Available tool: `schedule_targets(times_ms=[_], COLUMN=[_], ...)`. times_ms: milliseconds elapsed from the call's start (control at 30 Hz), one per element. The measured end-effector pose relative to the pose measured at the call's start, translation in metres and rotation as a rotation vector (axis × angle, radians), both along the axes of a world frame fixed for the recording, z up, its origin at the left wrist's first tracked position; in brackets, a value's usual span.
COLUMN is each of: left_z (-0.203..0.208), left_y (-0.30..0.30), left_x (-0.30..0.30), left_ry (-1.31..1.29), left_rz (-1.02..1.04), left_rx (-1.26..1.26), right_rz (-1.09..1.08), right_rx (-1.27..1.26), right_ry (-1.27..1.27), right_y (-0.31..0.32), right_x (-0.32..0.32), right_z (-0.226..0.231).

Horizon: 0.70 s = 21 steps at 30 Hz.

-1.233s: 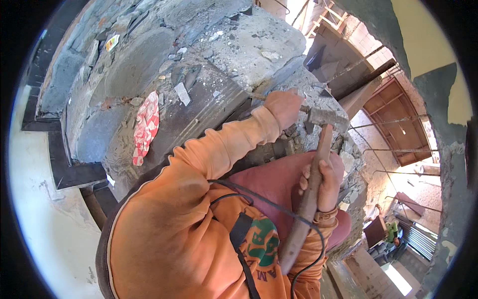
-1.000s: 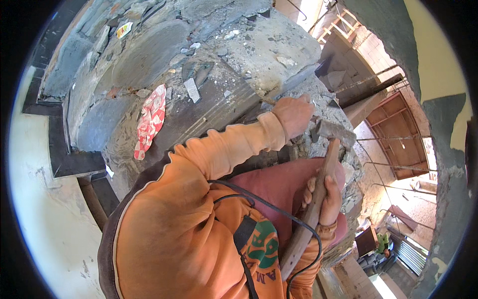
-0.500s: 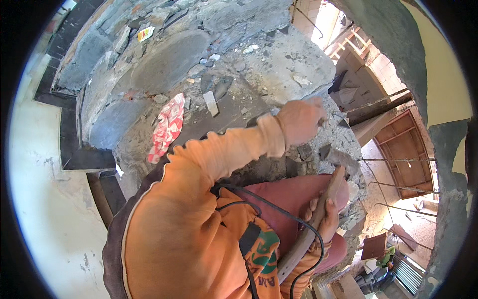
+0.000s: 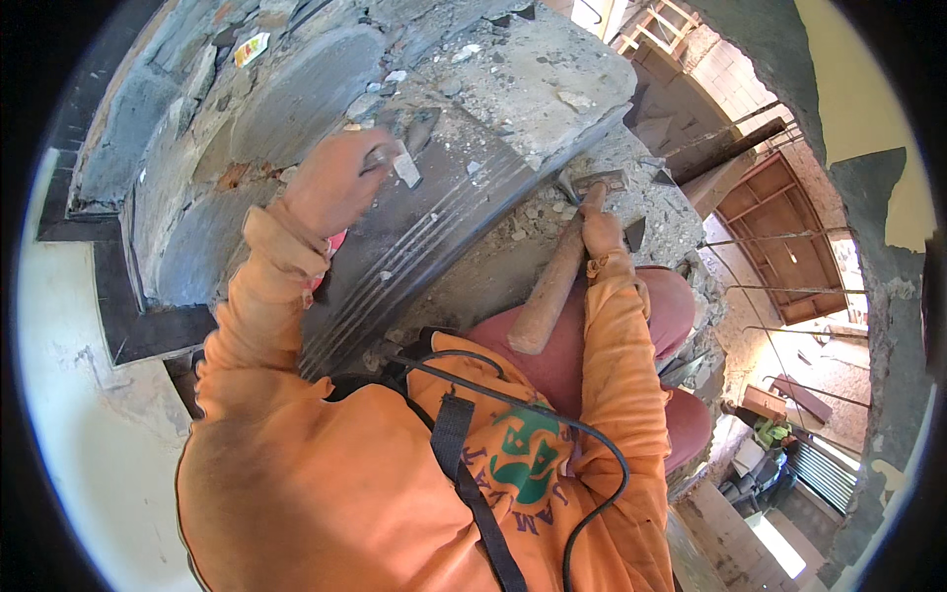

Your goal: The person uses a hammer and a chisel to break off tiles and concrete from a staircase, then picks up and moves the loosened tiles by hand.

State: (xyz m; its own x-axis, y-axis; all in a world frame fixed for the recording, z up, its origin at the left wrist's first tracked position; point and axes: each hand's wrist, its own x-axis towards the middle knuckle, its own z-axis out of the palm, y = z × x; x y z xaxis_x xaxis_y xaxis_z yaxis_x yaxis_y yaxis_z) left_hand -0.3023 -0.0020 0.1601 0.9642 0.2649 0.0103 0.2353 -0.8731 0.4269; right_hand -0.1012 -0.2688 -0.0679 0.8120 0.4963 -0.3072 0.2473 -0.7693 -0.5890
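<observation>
My left hand [image 4: 335,183] is raised over the rubble at the left, slightly blurred, its fingers curled; what they hold, if anything, cannot be made out. A pale flat shard [image 4: 406,170] appears right beside its fingertips. Behind the wrist, a red and white cloth [image 4: 335,243] is mostly hidden. My right hand [image 4: 602,234] is closed round the wooden handle of a hammer [image 4: 554,286], close under its dusty metal head [image 4: 600,185]. The head rests near the broken edge, and the handle's free end slants back over my thigh.
A dark grooved step [image 4: 414,232] crosses the middle, dotted with chips. Broken concrete [image 4: 533,89] covers the far side. To the right the edge drops off, with bare reinforcing bars [image 4: 789,288] over a lower level. A black cable [image 4: 552,409] hangs across my front.
My left hand has swung from the right edge across to the left. My right hand has moved forward and now holds the hammer near its head. The view has shifted slightly.
</observation>
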Motion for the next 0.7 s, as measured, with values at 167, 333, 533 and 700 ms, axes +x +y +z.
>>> schedule_targets(times_ms=[167, 333, 533, 700], left_z=[-0.066, -0.096, -0.048, -0.080], left_y=[0.071, 0.088, 0.055, 0.021], left_x=[-0.078, -0.113, -0.094, -0.004], left_ry=[0.285, 0.417, 0.389, -0.103], left_rz=[0.218, 0.376, 0.198, -0.171], left_rx=[0.321, 0.285, 0.215, 0.130], right_rz=[-0.166, 0.009, -0.006, -0.046], right_rx=[-0.198, 0.294, 0.296, 0.101], right_ry=[0.018, -0.328, -0.319, -0.368], right_y=[0.025, 0.046, 0.081, 0.091], right_x=[-0.040, -0.060, -0.059, -0.039], right_z=[0.044, 0.051, 0.074, 0.070])
